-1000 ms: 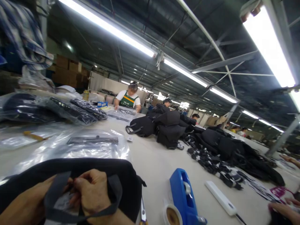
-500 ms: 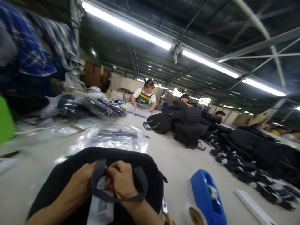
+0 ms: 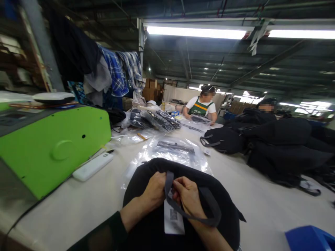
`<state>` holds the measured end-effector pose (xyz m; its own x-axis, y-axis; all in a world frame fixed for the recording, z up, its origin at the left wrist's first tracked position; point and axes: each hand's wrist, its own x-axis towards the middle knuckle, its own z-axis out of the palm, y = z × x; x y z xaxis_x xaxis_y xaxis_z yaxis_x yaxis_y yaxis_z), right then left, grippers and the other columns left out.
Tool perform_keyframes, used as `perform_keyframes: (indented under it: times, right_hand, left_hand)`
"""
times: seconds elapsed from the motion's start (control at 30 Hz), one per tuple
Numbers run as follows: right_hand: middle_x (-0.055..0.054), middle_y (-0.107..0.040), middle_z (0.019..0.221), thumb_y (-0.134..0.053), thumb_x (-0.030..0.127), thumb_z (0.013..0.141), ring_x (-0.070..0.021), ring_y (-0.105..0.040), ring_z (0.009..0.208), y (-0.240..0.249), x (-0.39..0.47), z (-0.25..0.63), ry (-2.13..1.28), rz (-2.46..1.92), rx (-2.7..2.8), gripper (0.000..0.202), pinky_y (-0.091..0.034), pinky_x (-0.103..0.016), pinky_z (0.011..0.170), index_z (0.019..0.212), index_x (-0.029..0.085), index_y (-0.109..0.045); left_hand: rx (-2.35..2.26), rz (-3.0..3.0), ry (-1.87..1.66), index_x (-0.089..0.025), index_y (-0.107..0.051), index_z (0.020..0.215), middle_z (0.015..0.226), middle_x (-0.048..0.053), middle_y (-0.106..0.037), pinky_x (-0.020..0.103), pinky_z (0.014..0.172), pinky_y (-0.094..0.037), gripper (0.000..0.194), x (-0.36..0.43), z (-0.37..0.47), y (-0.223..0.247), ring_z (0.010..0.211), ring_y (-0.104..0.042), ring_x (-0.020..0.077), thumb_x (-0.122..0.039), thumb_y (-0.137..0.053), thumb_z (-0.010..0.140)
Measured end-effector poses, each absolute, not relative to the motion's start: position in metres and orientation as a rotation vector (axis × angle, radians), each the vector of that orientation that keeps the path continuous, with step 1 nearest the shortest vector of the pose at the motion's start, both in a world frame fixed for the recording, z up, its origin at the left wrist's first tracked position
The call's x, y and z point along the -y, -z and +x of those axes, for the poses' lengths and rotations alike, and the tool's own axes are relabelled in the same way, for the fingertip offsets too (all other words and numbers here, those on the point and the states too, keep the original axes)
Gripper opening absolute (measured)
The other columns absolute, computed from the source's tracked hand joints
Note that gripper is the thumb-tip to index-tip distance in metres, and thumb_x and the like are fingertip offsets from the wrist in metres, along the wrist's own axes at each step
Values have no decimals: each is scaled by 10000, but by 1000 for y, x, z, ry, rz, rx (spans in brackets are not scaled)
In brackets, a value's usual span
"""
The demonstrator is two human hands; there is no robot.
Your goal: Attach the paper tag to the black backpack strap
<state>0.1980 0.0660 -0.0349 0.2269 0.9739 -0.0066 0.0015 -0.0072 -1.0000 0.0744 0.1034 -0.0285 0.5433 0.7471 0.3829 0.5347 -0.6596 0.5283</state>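
A black fabric bag [image 3: 222, 205] lies on the table in front of me. My left hand [image 3: 154, 191] and my right hand [image 3: 188, 197] meet at the bag's grey strap handle [image 3: 206, 219], fingers pinched together around its left end. A white paper tag [image 3: 172, 219] with a printed code hangs just below my fingers. Under the bag's far edge lies a clear plastic sleeve [image 3: 172, 150] with a dark zip strip.
A bright green machine [image 3: 52, 146] stands at the left, a white flat device [image 3: 92, 166] beside it. Black bags [image 3: 277, 143] are piled at the right. A blue tape dispenser [image 3: 310, 238] shows at the bottom right. A person in a green apron [image 3: 201, 108] works at the table's far end.
The view has swung left, bringing the green machine in and pushing the tape dispenser to the corner. My hands stay pinched on the strap and tag.
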Motion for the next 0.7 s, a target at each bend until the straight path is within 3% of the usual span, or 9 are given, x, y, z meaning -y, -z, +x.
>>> perform_keyframes:
  times: [0.17, 0.27, 0.4, 0.5, 0.57, 0.63, 0.7]
  right_hand:
    - [3, -569, 496, -558, 441, 708, -134, -491, 420, 30, -59, 202, -939, -1319, 1203, 280, -398, -257, 417, 741, 172, -629]
    - [-81, -682, 877, -581, 378, 712, -204, -621, 735, 33, -47, 210, -798, -1295, 1295, 349, -508, -333, 677, 986, 169, -639]
    - [-105, -620, 1104, -582, 255, 747, -205, -613, 879, 40, -23, 220, -513, -1205, 1645, 482, -497, -360, 842, 1219, 174, -533]
    - [-74, -505, 1294, -681, 232, 689, -240, -530, 1103, 31, -4, 221, -442, -1247, 1837, 704, -440, -392, 954, 1342, 264, -420]
    - [-52, -522, 1268, -720, 310, 668, -249, -513, 1118, 13, 4, 219, -568, -1283, 1743, 715, -444, -390, 939, 1328, 303, -444]
    - [-54, -629, 1041, -644, 446, 751, -204, -588, 915, -10, 3, 217, -781, -1250, 1498, 516, -495, -331, 807, 1226, 265, -557]
    - [-47, -651, 805, -579, 537, 790, -157, -583, 717, -35, -8, 215, -1005, -1125, 1192, 445, -495, -258, 651, 1067, 196, -649]
  left_hand:
    - [-988, 2292, -857, -161, -586, 646, 712, -14, -583, 244, 646, -353, 148, -103, 67, 24, 674, -524, 128, -74, -551, 761]
    - [-949, 2191, -858, -159, -605, 710, 749, -16, -575, 219, 640, -382, 82, -98, 59, 17, 706, -543, 128, -83, -593, 739]
    - [-977, 2057, -875, -148, -606, 730, 768, -17, -550, 214, 619, -395, 120, -91, 57, 13, 709, -532, 132, -66, -660, 660]
    - [-990, 1984, -902, -143, -597, 719, 787, -20, -529, 221, 626, -398, 181, -87, 62, 14, 718, -516, 132, -69, -711, 600]
    - [-992, 1947, -914, -139, -597, 730, 768, -29, -502, 219, 601, -389, 199, -85, 65, 13, 691, -494, 121, -51, -705, 588]
    - [-987, 1918, -907, -135, -608, 777, 733, -45, -475, 210, 550, -370, 243, -82, 65, 10, 640, -470, 104, -21, -687, 577]
    - [-978, 1894, -895, -139, -627, 870, 738, -51, -474, 203, 528, -366, 335, -77, 61, 4, 617, -465, 93, -1, -672, 569]
